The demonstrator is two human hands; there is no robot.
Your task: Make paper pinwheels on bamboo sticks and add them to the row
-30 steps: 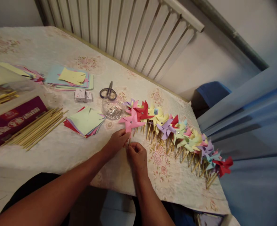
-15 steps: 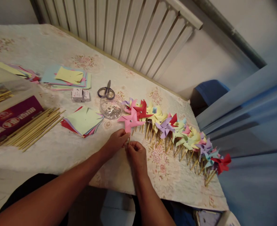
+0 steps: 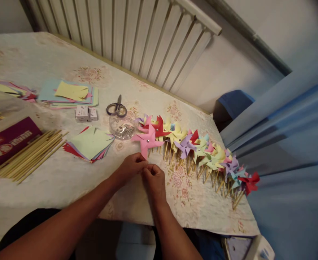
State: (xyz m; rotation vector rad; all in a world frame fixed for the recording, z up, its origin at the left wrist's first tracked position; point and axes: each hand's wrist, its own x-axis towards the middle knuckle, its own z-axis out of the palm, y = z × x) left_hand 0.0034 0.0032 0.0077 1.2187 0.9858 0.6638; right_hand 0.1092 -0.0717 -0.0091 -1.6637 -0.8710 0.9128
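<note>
Near the desk's (image 3: 53,191) front edge, left hand (image 3: 134,164) and right hand (image 3: 155,178) pinch a pink pinwheel's (image 3: 150,143) stick, seemingly hidden behind fingers (image 3: 142,165).

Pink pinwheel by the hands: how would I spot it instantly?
On the flowered tablecloth, follow the row of pinwheels to the picture's left. Just above the left hand and right hand is the pink pinwheel, overlapping a red pinwheel; its neighbours sit farther from those hands.

Cloth-covered tbl. (image 3: 53,186) (floral print) holds sticks (image 3: 31,155), paper stacks (image 3: 90,142), 2 sm. boxes (image 3: 81,113), scissors (image 3: 117,108) — plus clear dish (image 3: 110,128). Pinwheels (image 3: 213,160) in a row, R side.
</note>
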